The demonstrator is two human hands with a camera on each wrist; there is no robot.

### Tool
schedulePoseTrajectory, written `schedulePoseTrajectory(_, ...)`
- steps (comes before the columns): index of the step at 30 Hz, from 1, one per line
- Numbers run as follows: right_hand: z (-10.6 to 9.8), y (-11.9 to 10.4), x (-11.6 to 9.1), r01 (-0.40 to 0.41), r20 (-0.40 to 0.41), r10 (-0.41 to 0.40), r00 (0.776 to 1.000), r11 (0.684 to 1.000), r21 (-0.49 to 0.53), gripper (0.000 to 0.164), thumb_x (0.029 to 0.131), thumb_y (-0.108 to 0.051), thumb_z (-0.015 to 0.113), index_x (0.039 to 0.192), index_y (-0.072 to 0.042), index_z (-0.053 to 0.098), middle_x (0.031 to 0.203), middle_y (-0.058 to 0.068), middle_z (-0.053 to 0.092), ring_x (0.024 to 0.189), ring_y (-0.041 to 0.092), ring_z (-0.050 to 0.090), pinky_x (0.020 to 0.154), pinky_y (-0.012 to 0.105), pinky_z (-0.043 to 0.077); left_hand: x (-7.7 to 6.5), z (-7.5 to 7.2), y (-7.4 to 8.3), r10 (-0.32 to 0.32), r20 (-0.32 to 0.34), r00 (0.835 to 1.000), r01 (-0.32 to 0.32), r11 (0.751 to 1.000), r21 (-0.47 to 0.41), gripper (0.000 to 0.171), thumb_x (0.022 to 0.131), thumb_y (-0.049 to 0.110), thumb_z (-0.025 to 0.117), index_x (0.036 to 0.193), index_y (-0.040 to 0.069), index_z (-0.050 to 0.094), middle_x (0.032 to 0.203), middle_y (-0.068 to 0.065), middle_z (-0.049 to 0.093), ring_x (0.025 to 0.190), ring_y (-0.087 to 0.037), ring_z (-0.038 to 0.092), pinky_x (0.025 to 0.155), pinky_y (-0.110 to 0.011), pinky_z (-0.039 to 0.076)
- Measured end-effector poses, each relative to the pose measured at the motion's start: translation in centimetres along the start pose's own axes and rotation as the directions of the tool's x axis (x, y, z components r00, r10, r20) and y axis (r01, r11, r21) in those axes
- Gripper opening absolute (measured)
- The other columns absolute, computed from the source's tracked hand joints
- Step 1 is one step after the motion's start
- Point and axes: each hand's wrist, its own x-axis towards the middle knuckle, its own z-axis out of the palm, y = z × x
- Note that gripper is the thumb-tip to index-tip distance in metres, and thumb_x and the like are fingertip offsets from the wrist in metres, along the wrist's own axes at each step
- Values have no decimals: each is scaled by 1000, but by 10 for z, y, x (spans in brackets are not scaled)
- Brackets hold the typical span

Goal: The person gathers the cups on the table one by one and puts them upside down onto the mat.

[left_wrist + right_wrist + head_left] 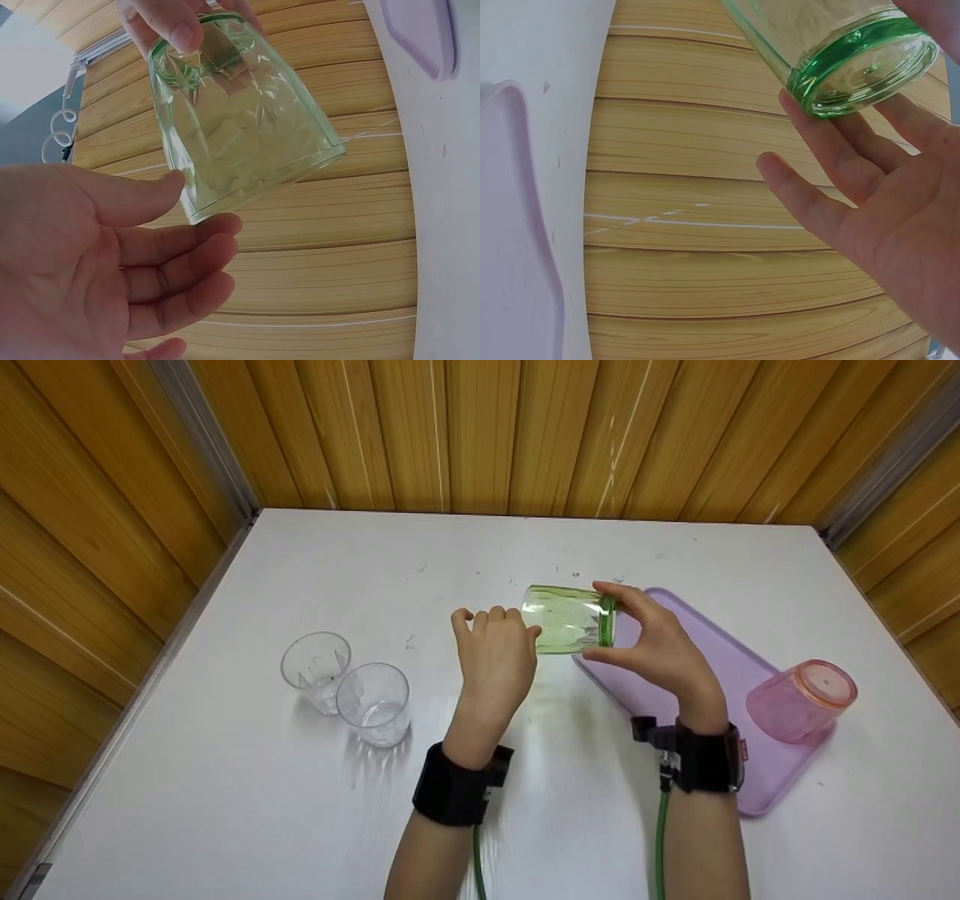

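A green see-through drinking glass (pixel 564 620) is held on its side above the table, its base to the right and its mouth to the left. My right hand (pixel 666 651) grips it near the base between thumb and fingers. By the mouth is my left hand (pixel 493 656). In the left wrist view, the left thumb (pixel 154 196) meets the rim's edge, while the other fingers (pixel 187 281) stay loosely bent and are not wrapped around the glass. Whether the left fingertips touch it, I cannot tell.
A purple tray (pixel 724 660) lies at the right, partly behind my right hand and wrist. On it a pink glass (pixel 796 703) leans tilted, base up. Two clear glasses (pixel 315 666) (pixel 373 709) stand upright at the left. Wood-patterned walls (pixel 480 435) border the white table (pixel 225 810).
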Motion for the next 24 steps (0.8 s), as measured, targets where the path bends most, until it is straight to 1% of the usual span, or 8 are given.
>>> schedulePoseTrajectory(5, 0, 0, 0, 7, -4, -7, 1000, 1000, -7, 76, 67, -17, 80, 133, -12, 44, 128, 7, 51, 119, 24, 46, 101, 48, 31, 0, 0, 0, 4, -9, 1000, -4, 1000, -6, 28, 83, 38, 62, 80, 11, 68, 72, -1, 63, 80, -19, 61, 86, -38, 32)
schedulePoseTrajectory(10, 0, 1, 0, 14, -8, -14, 1000, 1000, -6, 75, 67, -18, 80, 133, -12, 45, 128, 7, 51, 120, 24, 46, 101, 48, 31, 0, 1, -1, 3, 1, 1000, -3, 1000, -9, 28, 83, 38, 61, 81, 11, 68, 73, -1, 64, 80, -19, 61, 86, -38, 32)
schedulePoseTrajectory(17, 0, 0, 0, 6, -8, -6, 1000, 1000, -20, 76, 66, -17, 81, 133, -12, 45, 127, 7, 52, 118, 23, 47, 101, 48, 32, -1, 2, -1, 0, 22, 1000, -1, 1000, 11, 30, 84, 39, 59, 83, 11, 68, 75, -1, 64, 81, -20, 61, 86, -38, 31)
schedulePoseTrajectory(24, 0, -3, 0, 14, -22, -15, 1000, 1000, -10, 74, 67, -17, 81, 132, -12, 46, 130, 8, 50, 122, 26, 44, 101, 48, 32, -1, 2, -3, 8, 7, 1000, -8, 1000, -8, 29, 83, 38, 61, 80, 11, 68, 73, -2, 64, 80, -20, 61, 84, -38, 32)
